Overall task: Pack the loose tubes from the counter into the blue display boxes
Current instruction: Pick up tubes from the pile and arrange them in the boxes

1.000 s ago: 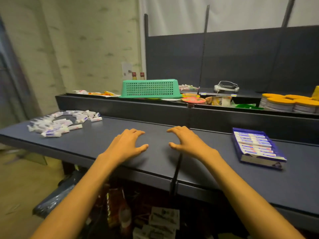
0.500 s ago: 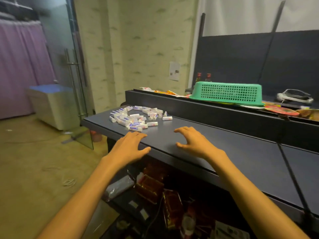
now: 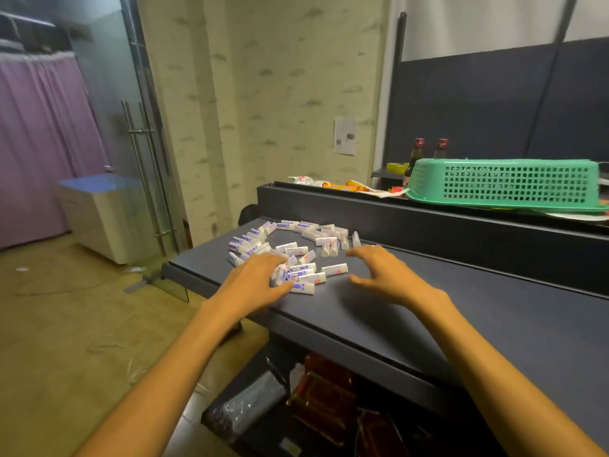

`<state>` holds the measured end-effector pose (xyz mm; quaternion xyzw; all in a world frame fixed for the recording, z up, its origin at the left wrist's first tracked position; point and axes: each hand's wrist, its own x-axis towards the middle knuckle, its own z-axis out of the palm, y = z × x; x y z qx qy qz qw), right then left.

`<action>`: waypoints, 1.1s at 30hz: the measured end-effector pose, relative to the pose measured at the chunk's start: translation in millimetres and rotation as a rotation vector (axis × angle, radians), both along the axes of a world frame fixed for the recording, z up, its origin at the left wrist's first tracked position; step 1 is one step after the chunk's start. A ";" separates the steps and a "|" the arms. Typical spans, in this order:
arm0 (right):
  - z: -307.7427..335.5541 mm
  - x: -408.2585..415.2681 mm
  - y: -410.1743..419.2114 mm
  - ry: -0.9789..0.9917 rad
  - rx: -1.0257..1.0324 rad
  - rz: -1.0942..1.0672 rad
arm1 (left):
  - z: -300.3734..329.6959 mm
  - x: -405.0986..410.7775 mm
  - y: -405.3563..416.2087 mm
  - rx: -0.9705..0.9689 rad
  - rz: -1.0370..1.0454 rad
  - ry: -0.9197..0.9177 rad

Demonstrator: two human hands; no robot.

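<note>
Several small white tubes point(image 3: 298, 249) with purple and pink print lie scattered at the left end of the dark counter point(image 3: 428, 308). My left hand point(image 3: 255, 280) is spread flat at the near edge of the pile, its fingertips touching the closest tubes. My right hand point(image 3: 384, 273) hovers just right of the pile with fingers and thumb spread apart, holding nothing. No blue display box is in view.
A raised dark ledge point(image 3: 428, 225) runs behind the counter and carries an upturned green basket point(image 3: 504, 184), snack wrappers and two bottles point(image 3: 417, 153). Left of the counter are open floor, a glass door point(image 3: 141, 179) and a white cabinet point(image 3: 99, 216). Packaged goods fill the shelf below.
My view has swung left, so the blue box left the frame. Both hands have travelled left along the counter and reached the tube pile; the left now touches it.
</note>
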<state>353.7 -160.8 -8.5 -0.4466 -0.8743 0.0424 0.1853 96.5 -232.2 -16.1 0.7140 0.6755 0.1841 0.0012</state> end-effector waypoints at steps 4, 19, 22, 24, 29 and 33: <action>3.1 -12.3 21.0 0.030 -0.012 -0.031 | 4.9 -8.6 44.6 -0.032 -0.046 -0.035; 8.6 -32.4 47.3 0.108 -0.043 -0.289 | 11.7 -17.1 134.8 -0.254 -0.432 0.095; 5.9 -41.2 39.6 0.127 -0.043 -0.369 | 8.1 -20.7 141.1 -0.235 -0.526 0.058; 2.8 -47.0 32.8 0.147 -0.042 -0.420 | 6.7 -24.2 142.8 -0.185 -0.598 -0.017; -7.4 -52.8 16.6 0.141 -0.061 -0.516 | 13.3 -35.9 139.0 -0.081 -0.737 -0.251; -7.4 -62.1 13.0 0.103 -0.064 -0.533 | 17.1 -48.6 140.1 -0.030 -0.772 -0.399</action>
